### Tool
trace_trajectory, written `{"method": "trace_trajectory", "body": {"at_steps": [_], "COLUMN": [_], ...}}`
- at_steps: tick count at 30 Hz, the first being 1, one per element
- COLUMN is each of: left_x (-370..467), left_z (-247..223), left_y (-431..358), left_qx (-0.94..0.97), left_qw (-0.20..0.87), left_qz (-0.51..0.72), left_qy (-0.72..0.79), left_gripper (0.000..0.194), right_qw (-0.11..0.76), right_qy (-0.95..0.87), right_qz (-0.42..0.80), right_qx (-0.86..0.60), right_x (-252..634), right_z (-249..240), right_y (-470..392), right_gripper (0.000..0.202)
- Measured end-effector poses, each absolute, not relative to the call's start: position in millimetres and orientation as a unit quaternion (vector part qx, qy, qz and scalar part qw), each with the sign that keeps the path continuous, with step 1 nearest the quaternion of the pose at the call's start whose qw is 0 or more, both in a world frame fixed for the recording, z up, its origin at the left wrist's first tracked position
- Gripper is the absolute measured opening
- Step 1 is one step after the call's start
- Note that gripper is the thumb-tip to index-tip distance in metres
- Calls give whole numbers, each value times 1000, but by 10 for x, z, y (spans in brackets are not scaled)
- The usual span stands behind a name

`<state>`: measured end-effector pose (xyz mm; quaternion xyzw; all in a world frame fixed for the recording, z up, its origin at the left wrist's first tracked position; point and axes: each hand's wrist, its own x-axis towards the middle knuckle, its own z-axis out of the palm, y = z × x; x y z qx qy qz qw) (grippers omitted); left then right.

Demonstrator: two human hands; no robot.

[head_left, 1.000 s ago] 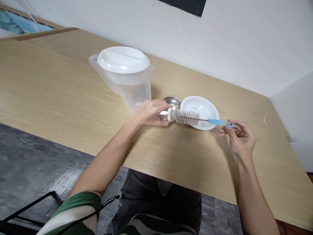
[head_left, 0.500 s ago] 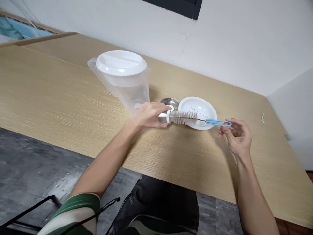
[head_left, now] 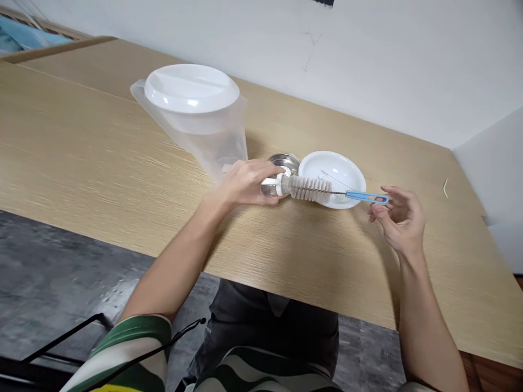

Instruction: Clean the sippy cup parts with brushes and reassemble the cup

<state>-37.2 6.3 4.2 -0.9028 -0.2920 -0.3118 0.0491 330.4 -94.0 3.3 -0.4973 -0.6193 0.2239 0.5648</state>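
My left hand (head_left: pixel 250 182) is closed around a small clear bottle (head_left: pixel 268 188) with a white collar at its mouth; the fingers hide much of it. A bottle brush (head_left: pixel 310 189) with pale bristles and a blue loop handle lies level at the mouth, most of its bristles outside. How far its tip reaches inside I cannot tell. At the handle's looped end, my right hand (head_left: pixel 398 218) pinches with the thumb and fingers. Behind the brush sits a white bowl (head_left: pixel 345 171) with a thin wire-like piece in it. A metal bowl (head_left: pixel 281 158) stands beside it, partly hidden by my left hand.
A large translucent pitcher (head_left: pixel 204 139) with a white lid (head_left: pixel 190 87) stands behind my left hand. On the wooden table (head_left: pixel 122 179), a small bent white piece (head_left: pixel 445 188) lies at the right. A white wall (head_left: pixel 388 71) rises behind the table.
My view has tilted down a little, so the pitcher and wall sit higher. The index finger of my right hand has lifted slightly at the handle; the brush stays at the bottle's mouth.
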Motion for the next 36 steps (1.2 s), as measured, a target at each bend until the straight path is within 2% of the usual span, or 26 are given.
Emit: {"method": "trace_trajectory", "body": {"at_steps": [6, 10, 11, 14, 17, 21, 24, 26, 29, 32, 36], "left_x": [-365, -345, -342, -341, -345, -342, -334, -331, -334, -349, -354], "left_z": [42, 28, 25, 16, 5, 6, 24, 36, 47, 52, 50], "left_y": [62, 50, 49, 54, 64, 64, 51, 41, 34, 35, 36], "left_qx": [-905, -914, -915, -913, -910, -909, -911, -911, -910, -908, -904], "left_qw": [51, 51, 51, 52, 45, 36, 39, 39, 31, 19, 16], "left_qz": [-300, -285, -285, -284, -280, -285, -297, -298, -291, -293, -300], "left_qy": [-296, -283, -280, -287, -302, -302, -284, -283, -295, -300, -304], "left_gripper": [41, 41, 41, 43, 43, 42, 42, 41, 40, 43, 42], "right_qw": [559, 507, 512, 567, 586, 556, 497, 491, 554, 594, 585], "right_qy": [-604, -644, -645, -628, -614, -614, -643, -648, -627, -609, -596], "right_qz": [232, 205, 202, 213, 209, 205, 190, 193, 214, 204, 212], "right_qx": [-519, -534, -530, -489, -485, -521, -550, -549, -504, -484, -508], "right_x": [3303, 3313, 3311, 3302, 3315, 3360, 3374, 3364, 3332, 3306, 3306], "right_z": [-16, 1, 9, 22, 5, -20, -2, 18, 33, 22, -9], "right_y": [-941, -972, -972, -948, -920, -937, -970, -977, -954, -923, -927], "right_gripper": [32, 49, 46, 19, 35, 22, 44, 50, 23, 35, 22]}}
